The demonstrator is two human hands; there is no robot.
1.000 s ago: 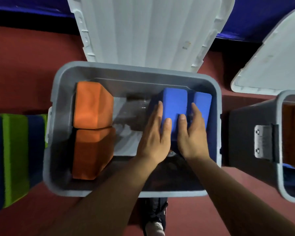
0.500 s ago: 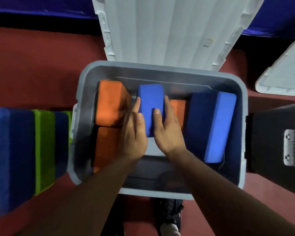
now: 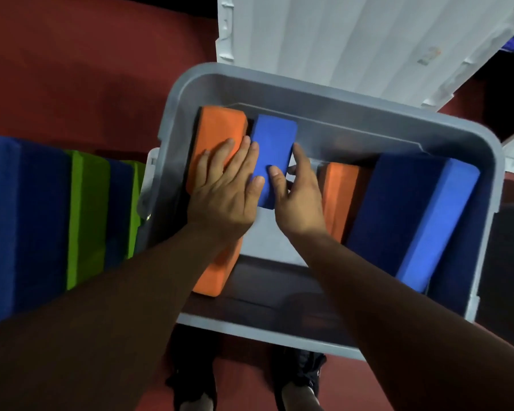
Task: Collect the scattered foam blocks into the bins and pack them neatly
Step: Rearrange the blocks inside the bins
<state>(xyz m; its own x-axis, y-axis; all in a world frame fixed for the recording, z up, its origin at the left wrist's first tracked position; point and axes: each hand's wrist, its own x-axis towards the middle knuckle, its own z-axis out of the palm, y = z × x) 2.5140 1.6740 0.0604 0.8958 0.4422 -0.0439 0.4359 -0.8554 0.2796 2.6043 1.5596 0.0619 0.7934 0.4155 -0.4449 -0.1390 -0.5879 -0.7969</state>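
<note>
The grey bin (image 3: 250,327) stands on the red floor (image 3: 72,69), and its white lid (image 3: 339,34) is open behind its far wall.

Inside the bin, at the left wall, two orange blocks sit in a row: the far orange block (image 3: 220,129) and the near orange block (image 3: 217,271). The small blue block (image 3: 272,149) stands on edge in the far left part of the bin, touching the far orange block.

- Left hand (image 3: 223,188): the grip is open. The straight fingers lie flat on the far orange block and the thumb touches the small blue block.
- Right hand (image 3: 297,194): the grip is closed on the small blue block, with the thumb on its top face and the fingers curled round its right side.

A third orange block (image 3: 339,197) sits mid-bin. Large blue blocks (image 3: 428,221) lean at the bin's right wall. Blue and green blocks (image 3: 80,218) stand outside the bin's left wall.
</note>
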